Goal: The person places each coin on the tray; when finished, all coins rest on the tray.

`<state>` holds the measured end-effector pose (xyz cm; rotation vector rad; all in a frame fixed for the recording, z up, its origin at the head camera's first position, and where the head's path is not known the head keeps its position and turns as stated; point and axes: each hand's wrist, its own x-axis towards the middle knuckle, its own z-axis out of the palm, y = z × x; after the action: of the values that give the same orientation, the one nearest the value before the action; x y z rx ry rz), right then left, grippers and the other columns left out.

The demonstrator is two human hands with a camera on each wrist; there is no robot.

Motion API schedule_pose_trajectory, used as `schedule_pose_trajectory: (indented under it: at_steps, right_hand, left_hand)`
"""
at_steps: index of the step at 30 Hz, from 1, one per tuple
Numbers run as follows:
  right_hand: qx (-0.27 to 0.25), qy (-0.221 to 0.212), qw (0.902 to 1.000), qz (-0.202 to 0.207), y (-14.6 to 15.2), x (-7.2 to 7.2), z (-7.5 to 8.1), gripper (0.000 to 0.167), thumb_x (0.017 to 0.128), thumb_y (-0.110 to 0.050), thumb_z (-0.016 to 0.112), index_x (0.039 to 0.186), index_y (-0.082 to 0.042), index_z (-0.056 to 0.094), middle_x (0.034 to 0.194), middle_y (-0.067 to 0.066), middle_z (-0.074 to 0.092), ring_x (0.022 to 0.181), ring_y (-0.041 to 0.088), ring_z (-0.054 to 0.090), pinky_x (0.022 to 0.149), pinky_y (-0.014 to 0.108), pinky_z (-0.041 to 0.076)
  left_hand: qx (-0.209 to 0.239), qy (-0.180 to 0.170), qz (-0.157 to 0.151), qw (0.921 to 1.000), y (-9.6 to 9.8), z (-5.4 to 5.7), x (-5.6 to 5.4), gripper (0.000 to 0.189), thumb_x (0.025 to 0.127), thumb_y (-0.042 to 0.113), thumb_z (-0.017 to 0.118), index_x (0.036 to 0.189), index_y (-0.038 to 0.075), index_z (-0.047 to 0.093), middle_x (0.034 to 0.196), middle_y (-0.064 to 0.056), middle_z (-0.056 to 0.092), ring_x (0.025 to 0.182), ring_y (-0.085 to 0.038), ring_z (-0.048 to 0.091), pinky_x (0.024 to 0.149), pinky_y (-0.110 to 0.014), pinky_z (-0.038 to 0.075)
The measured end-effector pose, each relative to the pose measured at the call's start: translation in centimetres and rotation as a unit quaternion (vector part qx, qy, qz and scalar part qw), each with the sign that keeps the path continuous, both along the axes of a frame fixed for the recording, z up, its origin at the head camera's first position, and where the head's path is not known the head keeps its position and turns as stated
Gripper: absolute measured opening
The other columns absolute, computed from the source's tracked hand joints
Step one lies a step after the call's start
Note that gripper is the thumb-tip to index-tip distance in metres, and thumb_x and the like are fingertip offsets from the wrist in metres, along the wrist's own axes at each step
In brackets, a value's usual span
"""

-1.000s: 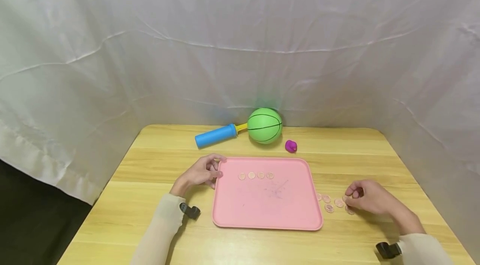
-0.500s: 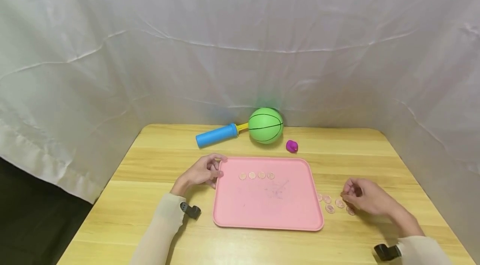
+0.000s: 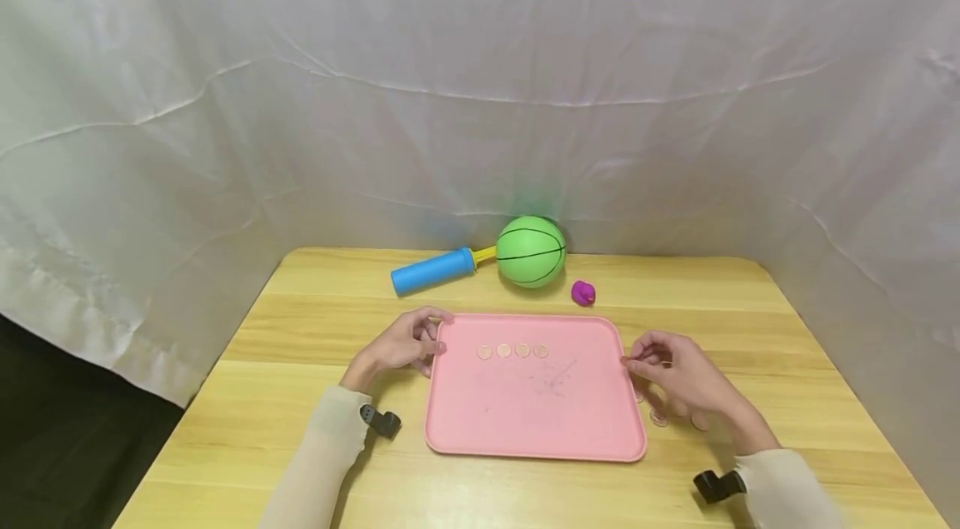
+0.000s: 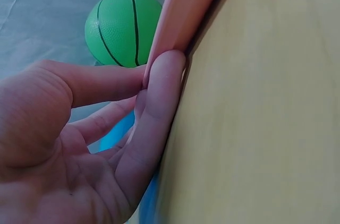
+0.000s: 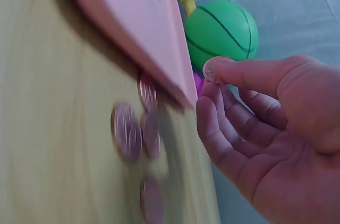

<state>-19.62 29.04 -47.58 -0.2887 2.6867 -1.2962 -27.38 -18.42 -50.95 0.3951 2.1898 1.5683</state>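
A pink rectangular tray (image 3: 517,421) lies on the wooden table, with a short row of copper-coloured coins (image 3: 503,351) near its far side. My left hand (image 3: 401,343) grips the tray's left rim; the left wrist view has the rim between thumb and fingers. Just over the right rim is my right hand (image 3: 686,371), pinching one coin (image 3: 626,361) between thumb and forefinger. That coin is mostly covered by the thumb tip in the right wrist view. Beneath this hand, several loose coins (image 5: 126,131) lie on the table beside the tray, partly hidden in the head view.
Behind the tray are a blue hand pump (image 3: 432,271) with a yellow end, a green ball (image 3: 531,252) with black lines, and a small purple toy duck (image 3: 582,293). A pale curtain (image 3: 480,96) hangs around the table's back and sides.
My right hand has picked up a coin from the loose ones and moved left with it to the tray's right rim. The left hand stays on the tray.
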Motion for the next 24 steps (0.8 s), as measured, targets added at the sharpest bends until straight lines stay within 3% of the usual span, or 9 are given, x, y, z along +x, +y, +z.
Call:
schedule_pose_trajectory:
  at_steps: [11, 20, 24]
  right_hand:
    - [0.000, 0.006, 0.9999, 0.013, -3.2, -0.7, -0.4, 0.018, 0.097, -0.016, 0.082, 0.107, -0.005, 0.071, 0.097, 0.009, 0.074, 0.086, 0.020, 0.066, 0.067, 0.022, 0.061]
    - [0.005, -0.007, 0.9997, -0.025, -5.4, -1.2, -0.4, 0.020, 0.097, -0.019, 0.083, 0.111, -0.006, 0.076, 0.097, 0.007, 0.076, 0.083, 0.020, 0.068, 0.061, 0.027, 0.064]
    - [-0.001, -0.011, 0.9997, -0.020, -6.5, -1.8, 0.0, 0.021, 0.097, -0.018, 0.083, 0.113, -0.005, 0.078, 0.098, 0.008, 0.077, 0.079, 0.023, 0.070, 0.058, 0.031, 0.065]
  left_hand:
    - [-0.020, 0.012, 0.000, 0.9997, 0.4, 0.6, 0.3, 0.050, 0.101, -0.007, 0.066, 0.149, 0.000, 0.057, 0.101, -0.011, 0.053, 0.084, -0.021, 0.055, 0.060, -0.041, 0.072]
    - [-0.029, 0.014, -0.004, 0.9995, 0.6, 1.0, 0.6, 0.051, 0.100, -0.009, 0.064, 0.150, 0.000, 0.056, 0.103, -0.013, 0.053, 0.085, -0.023, 0.057, 0.062, -0.041, 0.073]
    - [-0.032, 0.013, -0.003, 0.9994, 0.6, 1.1, 0.6, 0.051, 0.100, -0.008, 0.064, 0.150, 0.000, 0.055, 0.103, -0.014, 0.053, 0.086, -0.023, 0.058, 0.063, -0.042, 0.073]
